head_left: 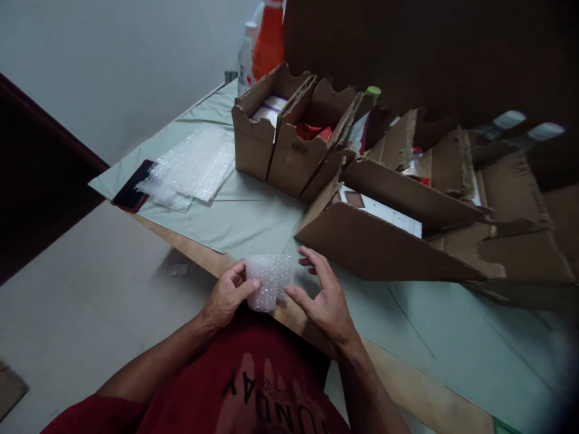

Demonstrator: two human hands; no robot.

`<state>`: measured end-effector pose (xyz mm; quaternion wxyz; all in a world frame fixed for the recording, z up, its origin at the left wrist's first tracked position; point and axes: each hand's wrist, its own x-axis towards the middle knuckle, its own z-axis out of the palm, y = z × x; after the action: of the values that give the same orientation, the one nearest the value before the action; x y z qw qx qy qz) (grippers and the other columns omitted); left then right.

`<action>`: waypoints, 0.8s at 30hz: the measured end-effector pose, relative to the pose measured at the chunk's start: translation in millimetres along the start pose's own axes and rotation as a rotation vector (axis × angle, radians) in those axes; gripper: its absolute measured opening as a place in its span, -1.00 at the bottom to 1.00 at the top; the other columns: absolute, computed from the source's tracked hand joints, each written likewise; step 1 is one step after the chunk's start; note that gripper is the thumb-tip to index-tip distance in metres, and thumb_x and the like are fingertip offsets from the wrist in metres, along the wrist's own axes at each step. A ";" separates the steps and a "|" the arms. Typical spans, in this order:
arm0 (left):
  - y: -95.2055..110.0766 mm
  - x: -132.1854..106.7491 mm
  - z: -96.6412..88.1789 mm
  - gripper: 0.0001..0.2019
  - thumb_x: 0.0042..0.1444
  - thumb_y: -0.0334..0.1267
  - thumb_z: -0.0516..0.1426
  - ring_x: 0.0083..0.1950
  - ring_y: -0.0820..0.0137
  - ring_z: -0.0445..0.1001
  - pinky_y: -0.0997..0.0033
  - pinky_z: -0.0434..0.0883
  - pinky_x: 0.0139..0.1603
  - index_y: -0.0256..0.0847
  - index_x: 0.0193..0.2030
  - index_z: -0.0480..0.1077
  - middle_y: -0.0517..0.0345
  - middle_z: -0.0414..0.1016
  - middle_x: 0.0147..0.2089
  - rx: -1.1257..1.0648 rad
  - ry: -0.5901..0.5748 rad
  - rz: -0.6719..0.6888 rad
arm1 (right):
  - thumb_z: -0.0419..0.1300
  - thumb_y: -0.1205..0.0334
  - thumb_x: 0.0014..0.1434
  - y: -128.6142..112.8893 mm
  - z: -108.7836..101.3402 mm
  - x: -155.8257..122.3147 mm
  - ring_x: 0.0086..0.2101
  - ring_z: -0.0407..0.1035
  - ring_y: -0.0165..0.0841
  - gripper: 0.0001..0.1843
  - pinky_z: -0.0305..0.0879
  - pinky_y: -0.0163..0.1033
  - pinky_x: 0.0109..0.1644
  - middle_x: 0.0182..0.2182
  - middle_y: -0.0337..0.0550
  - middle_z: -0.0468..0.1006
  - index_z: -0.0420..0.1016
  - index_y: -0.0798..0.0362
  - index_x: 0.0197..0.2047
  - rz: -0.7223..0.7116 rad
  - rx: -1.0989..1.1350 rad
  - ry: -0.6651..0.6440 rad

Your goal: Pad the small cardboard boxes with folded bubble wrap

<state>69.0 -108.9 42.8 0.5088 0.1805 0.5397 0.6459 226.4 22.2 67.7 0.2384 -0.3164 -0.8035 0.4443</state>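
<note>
A small bundle wrapped in bubble wrap [268,280] sits at the near edge of the table, right in front of me. My left hand [227,295] grips its left side, fingers curled round it and thumb on top. My right hand [322,295] is beside it on the right, thumb touching the wrap and the other fingers spread apart above the green table cover [253,217]. What lies inside the wrap is hidden.
Flat bubble wrap sheets [192,166] lie at the far left over a dark phone [131,187]. Two open cardboard boxes [289,132] stand behind, a large torn box [407,223] to the right. Bottles [265,42] stand at the back by the wall.
</note>
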 end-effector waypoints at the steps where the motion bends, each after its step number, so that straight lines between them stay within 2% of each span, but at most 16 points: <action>1: 3.0 -0.9 1.3 -0.56 0.05 -0.01 0.34 -0.12 0.28 0.54 0.38 0.47 -0.10 -0.24 -0.02 0.51 0.05 0.62 -0.12 0.039 -0.020 0.002 | 0.41 -0.09 0.08 -2.1 -3.1 2.9 -0.03 0.47 -0.14 -0.24 0.38 -0.02 0.07 0.16 0.03 0.52 0.39 -0.04 0.30 0.029 0.080 -0.055; 3: 7.6 -2.3 3.7 -0.56 0.03 -0.01 0.34 -0.13 0.27 0.53 0.39 0.46 -0.12 -0.24 -0.03 0.50 0.05 0.61 -0.13 0.099 -0.048 0.002 | 0.41 -0.03 0.07 -7.0 -2.8 5.6 -0.15 0.48 -0.22 -0.36 0.40 -0.13 -0.04 -0.01 -0.05 0.61 0.48 -0.01 0.19 0.091 0.201 -0.127; 6: 9.1 -3.3 4.2 -0.42 -0.03 -0.04 0.37 -0.06 0.21 0.54 0.36 0.46 -0.08 -0.21 0.12 0.44 0.02 0.60 0.00 0.137 -0.137 -0.020 | 0.34 0.08 0.13 -12.1 4.7 2.1 -0.28 0.43 -0.31 -0.71 0.37 -0.23 -0.15 -0.27 -0.18 0.60 0.56 0.00 -0.10 0.167 0.319 -0.081; 8: 7.5 -3.1 2.4 -0.39 0.00 -0.08 0.35 -0.02 0.19 0.54 0.35 0.46 -0.04 -0.20 0.20 0.42 0.02 0.59 0.04 0.191 -0.234 -0.062 | 0.31 0.14 0.14 -11.8 4.0 -2.5 -0.30 0.42 -0.34 -0.80 0.36 -0.26 -0.17 -0.31 -0.22 0.57 0.54 0.01 -0.17 0.172 0.369 -0.063; 11: 5.8 -1.6 2.7 -0.58 0.08 -0.19 0.25 -0.10 0.25 0.53 0.36 0.44 -0.07 -0.21 0.11 0.51 0.08 0.61 -0.08 0.313 -0.305 -0.100 | 0.32 0.20 0.12 -9.4 -12.4 -9.5 -0.23 0.44 -0.33 -0.75 0.37 -0.25 -0.09 -0.24 -0.21 0.61 0.56 0.00 -0.10 0.129 0.291 -0.127; 14: 8.4 0.3 12.0 -0.62 0.05 -0.28 0.21 -0.15 0.28 0.51 0.38 0.45 -0.11 -0.19 0.05 0.55 0.12 0.61 -0.13 0.371 -0.367 -0.094 | 0.40 0.18 0.08 -11.8 -35.1 -15.6 -0.09 0.47 -0.27 -0.43 0.37 -0.19 0.04 -0.03 -0.15 0.62 0.48 -0.05 0.17 0.070 0.168 -0.199; 15: 10.0 0.9 16.6 -0.61 0.05 -0.30 0.19 -0.15 0.28 0.51 0.38 0.45 -0.12 -0.19 0.05 0.55 0.12 0.61 -0.14 0.383 -0.410 -0.096 | 0.40 0.19 0.09 -14.7 -41.6 -17.3 -0.08 0.47 -0.27 -0.42 0.37 -0.17 0.06 -0.01 -0.14 0.62 0.47 -0.06 0.19 0.045 0.112 -0.221; 17: 13.3 2.5 25.2 -0.60 0.05 -0.31 0.17 -0.13 0.28 0.51 0.37 0.45 -0.09 -0.19 0.06 0.55 0.11 0.60 -0.12 0.404 -0.503 -0.100 | 0.31 0.29 0.17 -23.9 -54.1 -20.4 -0.14 0.49 -0.28 -0.60 0.37 -0.15 0.03 -0.10 -0.15 0.65 0.53 -0.04 0.09 -0.022 -0.034 -0.271; 19: 15.6 5.6 30.1 -0.54 0.06 -0.28 0.21 -0.05 0.25 0.52 0.35 0.45 -0.03 -0.18 0.15 0.49 0.09 0.58 -0.03 0.416 -0.566 -0.095 | 0.24 0.36 0.21 -35.8 -71.0 -22.4 -0.24 0.49 -0.31 -0.78 0.37 -0.15 -0.03 -0.22 -0.18 0.66 0.57 0.00 -0.06 -0.113 -0.149 -0.273; 21: 16.1 11.3 30.1 -0.35 0.05 -0.18 0.30 0.06 0.18 0.52 0.29 0.45 0.05 -0.13 0.31 0.35 0.02 0.54 0.11 0.367 -0.608 -0.086 | 0.25 0.35 0.22 -47.1 -98.0 -21.8 -0.27 0.50 -0.33 -0.82 0.38 -0.18 -0.10 -0.25 -0.21 0.66 0.57 -0.01 -0.10 -0.183 -0.180 -0.164; 23: 14.6 19.9 27.3 -0.22 0.07 -0.05 0.34 0.10 0.14 0.53 0.20 0.45 0.12 -0.09 0.41 0.21 -0.07 0.51 0.18 0.265 -0.610 -0.055 | 0.30 0.28 0.22 -53.5 -135.2 -16.8 -0.25 0.51 -0.33 -0.80 0.41 -0.23 -0.15 -0.22 -0.22 0.65 0.56 -0.05 -0.07 -0.190 -0.162 0.093; 24: 13.2 25.0 25.7 -0.22 0.09 0.00 0.33 0.09 0.14 0.55 0.17 0.45 0.14 -0.09 0.41 0.20 -0.10 0.52 0.17 0.221 -0.594 -0.031 | 0.32 0.24 0.22 -54.0 -155.6 -12.4 -0.24 0.51 -0.34 -0.79 0.42 -0.24 -0.16 -0.21 -0.21 0.65 0.56 -0.06 -0.05 -0.176 -0.146 0.254</action>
<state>72.6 -73.1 55.6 0.6313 0.4071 0.4373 0.4944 322.3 79.1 189.6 0.3522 -0.3147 -0.8218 0.3186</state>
